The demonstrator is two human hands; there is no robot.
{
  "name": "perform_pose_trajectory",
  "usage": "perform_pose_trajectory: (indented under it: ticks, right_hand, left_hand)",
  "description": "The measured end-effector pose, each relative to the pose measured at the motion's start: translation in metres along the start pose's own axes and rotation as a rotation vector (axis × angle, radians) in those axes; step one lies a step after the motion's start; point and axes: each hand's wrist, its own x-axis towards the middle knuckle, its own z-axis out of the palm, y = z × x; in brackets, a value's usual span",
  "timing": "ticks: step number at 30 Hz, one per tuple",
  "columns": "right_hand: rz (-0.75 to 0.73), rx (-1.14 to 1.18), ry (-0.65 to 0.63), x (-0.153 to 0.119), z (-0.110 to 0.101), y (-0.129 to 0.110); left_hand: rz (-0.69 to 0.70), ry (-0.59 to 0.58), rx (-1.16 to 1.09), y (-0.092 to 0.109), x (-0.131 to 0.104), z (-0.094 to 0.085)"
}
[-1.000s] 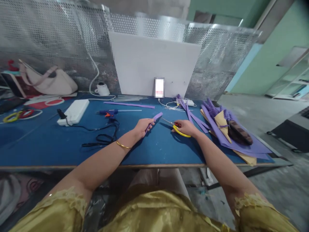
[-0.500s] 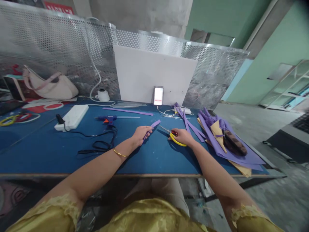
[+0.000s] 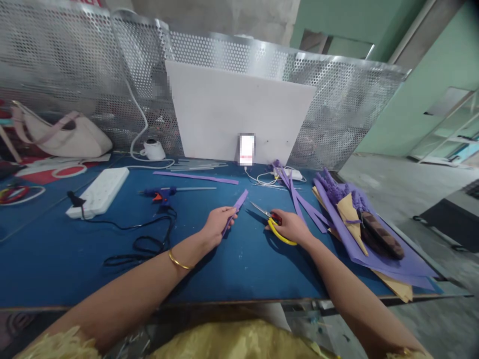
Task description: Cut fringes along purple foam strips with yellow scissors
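Note:
My left hand (image 3: 219, 225) is closed around a purple paper strip (image 3: 240, 200), whose upper end sticks out past the fingers. In my right hand (image 3: 291, 227) are scissors (image 3: 283, 237) with yellow and red handles. Their blades point up and left toward the strip, apart from it. Beyond the hands, a longer purple strip (image 3: 194, 177) lies flat on the blue table. More purple strips (image 3: 301, 201) lie crossed to the right of the scissors.
A blue glue gun (image 3: 159, 193) with its black cord and a white power strip (image 3: 103, 192) lie on the left. Purple paper (image 3: 348, 247) with a brown pouch (image 3: 382, 236) covers the right side. A phone (image 3: 246, 149) leans on the white board (image 3: 239, 109).
The scissors have drawn slightly right and down, away from the strip's tip. My view has tilted and come closer to the table; the left hand still holds the strip.

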Motion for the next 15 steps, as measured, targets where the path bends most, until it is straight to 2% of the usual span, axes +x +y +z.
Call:
perform_pose_trajectory:
  ticks: [3,6,11,15]
  right_hand:
    - [0.031,0.149,0.034,0.002,-0.003,0.0]
    - [0.027,0.337,0.019,0.008,-0.011,-0.006]
    - [0.02,0.628,-0.118,0.012,-0.02,-0.028]
    - [0.017,0.799,-0.232,0.003,-0.018,-0.036]
  left_hand:
    - [0.011,0.021,-0.025,0.007,0.005,-0.002]
    - [0.086,0.061,-0.082,0.014,0.006,-0.006]
    - [0.205,0.089,-0.198,0.014,-0.001,-0.009]
    - [0.163,0.029,-0.235,0.013,-0.008,-0.01]
